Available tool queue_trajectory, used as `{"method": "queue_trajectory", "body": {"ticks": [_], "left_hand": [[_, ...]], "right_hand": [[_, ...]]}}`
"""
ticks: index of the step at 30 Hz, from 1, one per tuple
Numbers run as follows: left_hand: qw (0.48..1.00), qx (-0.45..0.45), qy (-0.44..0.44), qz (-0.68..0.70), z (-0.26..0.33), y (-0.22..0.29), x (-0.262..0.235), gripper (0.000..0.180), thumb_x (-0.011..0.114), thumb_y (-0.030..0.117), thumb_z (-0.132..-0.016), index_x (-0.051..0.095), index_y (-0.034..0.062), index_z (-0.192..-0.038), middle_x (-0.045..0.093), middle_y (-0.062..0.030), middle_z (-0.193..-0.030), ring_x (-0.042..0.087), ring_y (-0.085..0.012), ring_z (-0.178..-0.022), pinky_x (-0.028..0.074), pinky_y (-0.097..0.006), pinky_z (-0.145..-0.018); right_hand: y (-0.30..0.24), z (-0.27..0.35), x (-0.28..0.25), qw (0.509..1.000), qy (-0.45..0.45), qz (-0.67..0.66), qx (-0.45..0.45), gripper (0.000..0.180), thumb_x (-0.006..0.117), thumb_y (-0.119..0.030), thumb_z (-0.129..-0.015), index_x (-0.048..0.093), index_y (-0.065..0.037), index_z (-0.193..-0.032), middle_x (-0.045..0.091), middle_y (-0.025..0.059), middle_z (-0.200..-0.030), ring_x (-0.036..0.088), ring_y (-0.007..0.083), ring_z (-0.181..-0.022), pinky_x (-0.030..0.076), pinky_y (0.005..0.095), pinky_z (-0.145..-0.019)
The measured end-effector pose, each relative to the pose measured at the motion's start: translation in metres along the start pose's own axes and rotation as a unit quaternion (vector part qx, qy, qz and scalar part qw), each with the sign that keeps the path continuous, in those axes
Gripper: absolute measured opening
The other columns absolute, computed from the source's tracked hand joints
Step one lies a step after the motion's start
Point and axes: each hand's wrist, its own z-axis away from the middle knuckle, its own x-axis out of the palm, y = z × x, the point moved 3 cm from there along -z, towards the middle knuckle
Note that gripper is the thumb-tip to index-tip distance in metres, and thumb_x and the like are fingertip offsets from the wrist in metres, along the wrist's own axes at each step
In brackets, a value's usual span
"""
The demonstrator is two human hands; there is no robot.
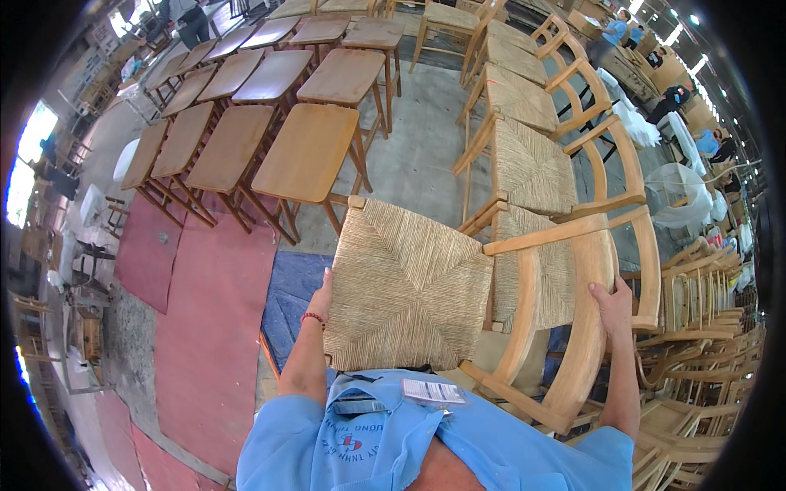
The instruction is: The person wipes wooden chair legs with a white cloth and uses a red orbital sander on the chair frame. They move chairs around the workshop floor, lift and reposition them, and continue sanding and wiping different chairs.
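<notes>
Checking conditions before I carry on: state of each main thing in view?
Pale wooden chair with woven straw seat: held, legs hidden
Left hand: against chair's left edge
Right hand: gripping backrest
Brown wooden stools with flat tops: upright, in rows
Red sheets: flat on floor
Row of other pale wooden chairs: upright

A group of brown stools [273,76] is standing in rows on a grey floor [422,131], with a red sheet [209,319] lying in front of the stools and reaching beneath their nearest legs, and a blue sheet [296,299] lying ahead of their right-hand front end. A row of woven-seat chairs [534,166] is standing to the right of the stools; farther right of them, translucent wrapping [678,192] is hanging over furniture and wooden chair frames [696,335] are standing crowded together. Behind the stools, a person in dark trousers [194,26] is standing.
</notes>
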Motion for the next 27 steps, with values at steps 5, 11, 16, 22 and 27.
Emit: {"method": "queue_trajectory", "body": {"ticks": [5,11,16,22,27], "left_hand": [[0.999,0.021,-0.023,0.014,-0.04,0.037,0.021,0.108,0.036,0.083,-0.083,0.038,-0.0078,-0.142,0.041,-0.0234,-0.147,0.038,-0.0335,-0.137,0.033,-0.043,-0.11],[0.997,0.067,-0.027,-0.025,-0.14,0.099,0.031,0.112,0.032,0.083,-0.083,0.042,-0.0147,-0.136,0.046,-0.0273,-0.141,0.04,-0.0343,-0.136,0.032,-0.039,-0.11],[0.994,0.084,-0.058,-0.035,-0.204,0.179,0.046,0.11,0.028,0.083,-0.085,0.043,-0.0153,-0.134,0.046,-0.0291,-0.14,0.039,-0.0342,-0.136,0.03,-0.038,-0.111],[0.99,0.069,-0.012,-0.121,-0.214,0.252,0.065,0.109,0.026,0.082,-0.086,0.041,-0.0138,-0.137,0.043,-0.0286,-0.143,0.035,-0.034,-0.139,0.028,-0.039,-0.113],[0.997,0.026,-0.022,-0.068,-0.24,0.295,0.094,0.107,0.026,0.081,-0.087,0.037,-0.0108,-0.141,0.042,-0.0252,-0.145,0.036,-0.0316,-0.139,0.03,-0.039,-0.112]], "right_hand": [[-0.013,-0.052,0.009,0.999,0.014,0.001,-0.04,0.046,0.072,-0.022,-0.078,0.062,0.009,-0.11,0.069,0.0168,-0.098,0.065,0.021,-0.086,0.051,0.0338,-0.077],[-0.052,-0.124,0.043,0.999,0.044,0.023,-0.021,0.046,0.072,-0.023,-0.077,0.062,0.008,-0.11,0.069,0.0178,-0.097,0.066,0.0238,-0.087,0.051,0.035,-0.079],[-0.091,-0.19,0.06,0.997,0.059,0.048,-0.018,0.045,0.072,-0.023,-0.076,0.063,0.008,-0.107,0.069,0.0183,-0.096,0.066,0.0244,-0.086,0.05,0.0364,-0.078],[-0.143,-0.267,0.072,0.997,0.062,0.044,0.015,0.044,0.072,-0.023,-0.075,0.063,0.007,-0.107,0.069,0.0182,-0.096,0.066,0.0257,-0.086,0.051,0.037,-0.078],[-0.152,-0.344,0.095,0.982,0.126,0.138,-0.028,0.047,0.073,-0.024,-0.074,0.063,0.007,-0.108,0.068,0.0197,-0.095,0.067,0.0285,-0.086,0.051,0.0382,-0.078]]}}
